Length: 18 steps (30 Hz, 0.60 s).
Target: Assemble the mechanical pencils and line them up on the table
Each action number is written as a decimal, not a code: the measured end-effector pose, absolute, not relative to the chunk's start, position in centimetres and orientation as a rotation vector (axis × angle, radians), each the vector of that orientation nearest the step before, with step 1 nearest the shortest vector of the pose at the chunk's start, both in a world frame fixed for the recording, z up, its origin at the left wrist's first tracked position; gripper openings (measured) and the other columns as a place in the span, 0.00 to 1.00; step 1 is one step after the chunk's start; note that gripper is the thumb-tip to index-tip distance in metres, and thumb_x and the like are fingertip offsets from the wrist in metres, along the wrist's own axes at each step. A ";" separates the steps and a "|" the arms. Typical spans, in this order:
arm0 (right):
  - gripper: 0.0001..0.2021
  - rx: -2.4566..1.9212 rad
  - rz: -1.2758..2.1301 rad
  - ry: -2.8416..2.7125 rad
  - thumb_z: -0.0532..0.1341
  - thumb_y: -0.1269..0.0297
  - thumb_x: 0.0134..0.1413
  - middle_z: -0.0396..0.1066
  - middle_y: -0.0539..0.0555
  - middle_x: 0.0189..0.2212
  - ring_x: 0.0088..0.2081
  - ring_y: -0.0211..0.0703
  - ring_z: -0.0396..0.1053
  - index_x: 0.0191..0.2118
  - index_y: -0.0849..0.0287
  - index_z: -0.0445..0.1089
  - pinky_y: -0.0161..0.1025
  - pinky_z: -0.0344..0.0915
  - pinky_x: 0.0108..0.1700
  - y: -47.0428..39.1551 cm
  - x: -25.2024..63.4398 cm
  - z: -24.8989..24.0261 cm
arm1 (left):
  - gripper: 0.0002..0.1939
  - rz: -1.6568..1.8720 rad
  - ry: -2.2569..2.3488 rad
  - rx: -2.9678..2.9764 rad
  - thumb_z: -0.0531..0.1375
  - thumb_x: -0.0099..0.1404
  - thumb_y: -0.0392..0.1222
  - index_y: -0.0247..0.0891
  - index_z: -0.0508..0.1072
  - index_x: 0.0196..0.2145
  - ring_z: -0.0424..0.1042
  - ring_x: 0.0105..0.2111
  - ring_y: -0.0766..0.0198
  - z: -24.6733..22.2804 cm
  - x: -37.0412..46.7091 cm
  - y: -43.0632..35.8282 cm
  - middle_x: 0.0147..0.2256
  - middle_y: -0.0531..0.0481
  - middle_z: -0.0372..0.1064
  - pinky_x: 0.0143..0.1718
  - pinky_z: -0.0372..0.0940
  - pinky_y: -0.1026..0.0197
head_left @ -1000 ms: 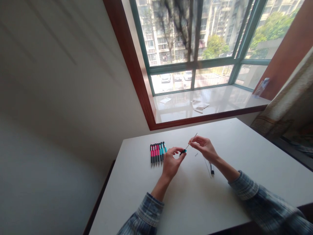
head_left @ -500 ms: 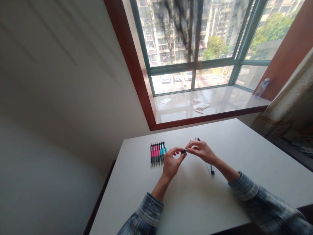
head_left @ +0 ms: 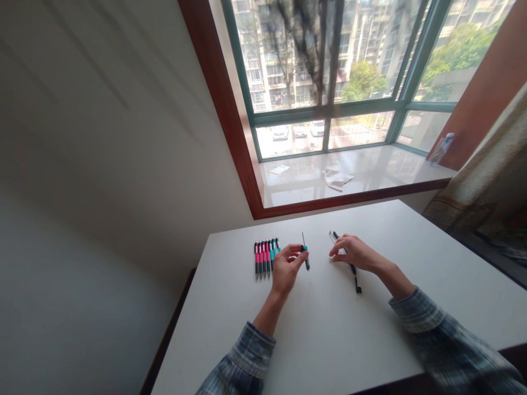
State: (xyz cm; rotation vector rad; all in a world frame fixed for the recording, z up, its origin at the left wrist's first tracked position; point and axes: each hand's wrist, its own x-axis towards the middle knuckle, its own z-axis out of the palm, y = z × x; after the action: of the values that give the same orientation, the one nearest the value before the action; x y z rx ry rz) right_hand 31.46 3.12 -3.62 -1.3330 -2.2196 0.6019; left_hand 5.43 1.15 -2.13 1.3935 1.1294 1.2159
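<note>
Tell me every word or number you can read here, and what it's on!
None: I can't read any words, numbers or signs.
Row of pens: too small to read any print.
Pen piece in the left hand: too small.
Bottle: too blurred.
White sheet: no readable writing.
Parked cars outside: too small and bright.

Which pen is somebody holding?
The pen in the left hand: a thin rod sticks out its top, while the row of pens lies on the table.
</note>
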 end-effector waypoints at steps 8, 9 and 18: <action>0.04 -1.258 0.557 -2.209 0.65 0.66 0.57 0.78 0.53 0.33 0.39 0.49 0.70 0.32 0.54 0.78 0.45 0.65 0.45 3.1 30.2 -4.6 | 0.14 1.167 1.246 1.491 0.68 0.58 0.50 0.38 0.81 0.37 0.74 0.35 0.59 -1.9 5.5 1.1 0.36 0.47 0.79 0.39 0.67 0.59; 0.04 -1.247 0.563 -2.170 0.64 0.65 0.58 0.78 0.53 0.34 0.39 0.48 0.70 0.33 0.54 0.77 0.45 0.65 0.44 2.9 29.9 -4.3 | 0.14 1.152 1.254 1.492 0.68 0.58 0.50 0.38 0.81 0.37 0.74 0.36 0.59 -1.9 5.5 1.1 0.37 0.46 0.79 0.39 0.68 0.59; 0.13 -1.180 0.887 -1.633 0.62 0.52 0.62 0.78 0.55 0.40 0.43 0.48 0.74 0.44 0.54 0.78 0.43 0.69 0.44 2.0 27.6 -2.6 | 0.15 0.982 1.153 1.423 0.68 0.58 0.49 0.37 0.81 0.39 0.75 0.33 0.60 -2.1 5.7 1.0 0.36 0.45 0.79 0.37 0.68 0.61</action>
State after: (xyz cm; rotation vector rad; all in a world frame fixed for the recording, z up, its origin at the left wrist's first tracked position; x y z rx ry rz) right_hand 27.63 2.04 -2.61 -1.1800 -1.6334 0.8870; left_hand 5.70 1.02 -2.10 1.4227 1.1534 0.9823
